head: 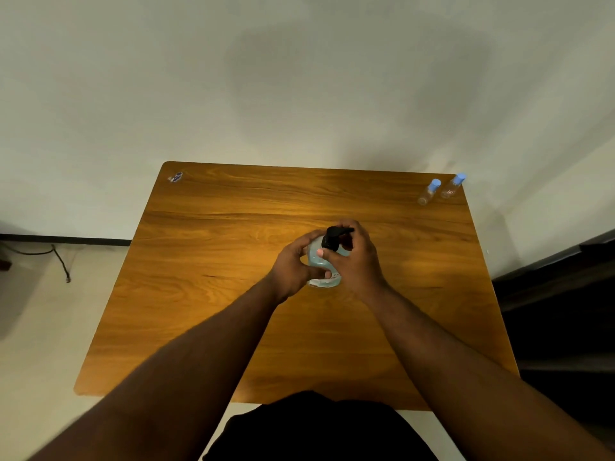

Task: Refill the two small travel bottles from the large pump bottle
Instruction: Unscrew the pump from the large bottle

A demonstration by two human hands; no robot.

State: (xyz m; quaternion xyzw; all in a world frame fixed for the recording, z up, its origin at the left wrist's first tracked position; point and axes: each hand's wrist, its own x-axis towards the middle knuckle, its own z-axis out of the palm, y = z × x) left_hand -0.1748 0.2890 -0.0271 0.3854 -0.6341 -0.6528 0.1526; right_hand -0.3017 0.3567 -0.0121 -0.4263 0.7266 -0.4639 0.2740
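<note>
My left hand (pixel 293 264) wraps the body of the pump bottle (pixel 324 266), which stands mid-tabletop (pixel 199 261); my right hand (pixel 356 257) pinches its black pump head (pixel 334 237). I judge the clear plastic smooth and a bit slippery, part full and fairly heavy, so I grip low on the body and twist at the collar. The two travel bottles (pixel 441 191), blue-capped and light, stand touching at the far right corner.
</note>
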